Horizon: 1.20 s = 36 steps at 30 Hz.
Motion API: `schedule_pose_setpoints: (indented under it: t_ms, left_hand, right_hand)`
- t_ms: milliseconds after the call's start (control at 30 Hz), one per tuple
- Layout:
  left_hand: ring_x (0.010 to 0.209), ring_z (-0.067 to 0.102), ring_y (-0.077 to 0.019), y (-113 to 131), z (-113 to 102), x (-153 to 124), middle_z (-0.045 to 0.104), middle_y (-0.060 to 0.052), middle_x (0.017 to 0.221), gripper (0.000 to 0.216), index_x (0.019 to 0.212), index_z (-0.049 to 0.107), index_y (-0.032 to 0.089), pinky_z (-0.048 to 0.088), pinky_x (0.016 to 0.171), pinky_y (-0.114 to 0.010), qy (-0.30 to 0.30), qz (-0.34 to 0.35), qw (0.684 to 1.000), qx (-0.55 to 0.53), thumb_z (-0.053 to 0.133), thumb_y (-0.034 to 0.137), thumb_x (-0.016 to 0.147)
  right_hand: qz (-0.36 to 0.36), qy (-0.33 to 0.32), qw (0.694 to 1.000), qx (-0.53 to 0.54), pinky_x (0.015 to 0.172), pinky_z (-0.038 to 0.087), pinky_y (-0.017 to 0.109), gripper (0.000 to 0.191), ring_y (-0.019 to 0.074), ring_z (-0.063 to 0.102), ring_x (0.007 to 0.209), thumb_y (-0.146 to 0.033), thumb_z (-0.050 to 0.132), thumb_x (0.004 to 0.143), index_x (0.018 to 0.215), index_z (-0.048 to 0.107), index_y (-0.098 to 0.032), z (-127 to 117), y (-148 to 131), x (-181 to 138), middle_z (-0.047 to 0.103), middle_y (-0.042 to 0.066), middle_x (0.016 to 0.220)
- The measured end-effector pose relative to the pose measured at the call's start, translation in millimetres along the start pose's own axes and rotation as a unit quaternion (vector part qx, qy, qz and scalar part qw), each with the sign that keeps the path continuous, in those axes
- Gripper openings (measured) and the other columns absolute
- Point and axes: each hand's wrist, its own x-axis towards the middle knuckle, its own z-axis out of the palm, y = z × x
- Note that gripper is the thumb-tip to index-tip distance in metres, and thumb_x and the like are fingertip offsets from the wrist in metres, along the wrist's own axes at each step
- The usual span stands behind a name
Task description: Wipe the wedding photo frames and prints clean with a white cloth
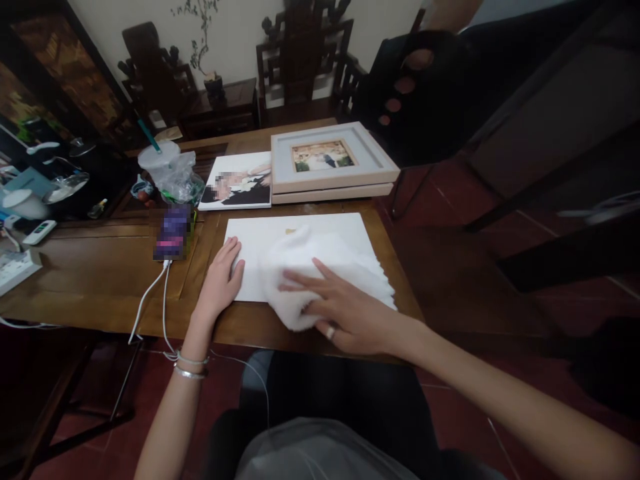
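A flat white rectangular panel or album lies near the table's front edge, with a small gold mark near its middle. My left hand rests on its left edge, fingers extended and thumb apart. A fluffy white cloth is bunched over the panel's middle and right and hangs past its front edge. On this cloth lies my right hand, fingers spread, one wearing a ring. Its fingertips are slightly blurred against the cloth. A jagged white border shows at the right, beyond my right hand.
Behind are stacked framed pictures and a photo panel. A phone with white cables lies left. Beyond it stands a cup with a green straw beside a plastic bag. A power strip sits far left.
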Motion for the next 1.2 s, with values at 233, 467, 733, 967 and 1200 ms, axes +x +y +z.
schedule_pose_setpoints:
  t_ms: [233,467,733,967,1200]
  left_hand:
    - [0.142,0.038,-0.0257,1,-1,1,0.046,-0.017,0.149,0.044,0.136,0.054,0.011,0.028,0.120,-0.048,-0.006,-0.005,1.000,-0.011,0.046,0.027,0.095]
    - [0.142,0.039,-0.0251,0,-2,1,0.047,-0.017,0.148,0.044,0.134,0.054,0.010,0.030,0.119,-0.047,-0.005,-0.004,1.000,-0.015,0.046,0.028,0.095]
    - [0.142,0.039,-0.0250,1,0,0,0.046,-0.017,0.148,0.045,0.135,0.054,0.010,0.030,0.119,-0.048,-0.003,-0.006,1.000,-0.004,0.045,0.028,0.095]
    - [0.143,0.036,-0.0246,2,0,0,0.044,-0.015,0.150,0.046,0.139,0.049,0.013,0.027,0.120,-0.049,-0.015,-0.008,1.000,-0.001,0.042,0.029,0.097]
    - [0.148,0.025,-0.0223,-2,-1,1,0.035,-0.015,0.156,0.051,0.145,0.042,0.009,0.020,0.122,-0.043,-0.055,0.007,0.998,0.020,0.033,0.030,0.099]
  right_hand:
    - [0.049,-0.011,0.997,0.065,0.117,0.027,0.053,0.035,0.0268,0.054,0.127,-0.009,0.047,0.077,0.099,0.069,-0.026,-29,35,0,0.069,0.000,0.123]
    - [0.159,0.114,0.980,-0.031,0.113,0.024,0.062,0.036,0.0317,0.056,0.123,-0.013,0.036,0.088,0.107,0.066,-0.018,-27,79,61,0.068,0.010,0.120]
    - [0.078,0.026,0.994,-0.067,0.114,0.013,0.069,0.036,0.0311,0.032,0.143,-0.007,0.045,0.078,0.106,0.067,-0.016,3,20,36,0.048,0.019,0.146]
    - [-0.007,-0.054,0.997,0.057,0.120,0.017,0.054,0.036,0.0245,0.053,0.128,-0.004,0.048,0.073,0.096,0.069,-0.024,-15,-15,5,0.067,0.004,0.127]
    - [0.098,0.044,0.994,0.037,0.113,0.032,0.052,0.031,0.0265,0.065,0.105,-0.009,0.040,0.081,0.084,0.068,-0.021,-37,60,52,0.074,0.002,0.091]
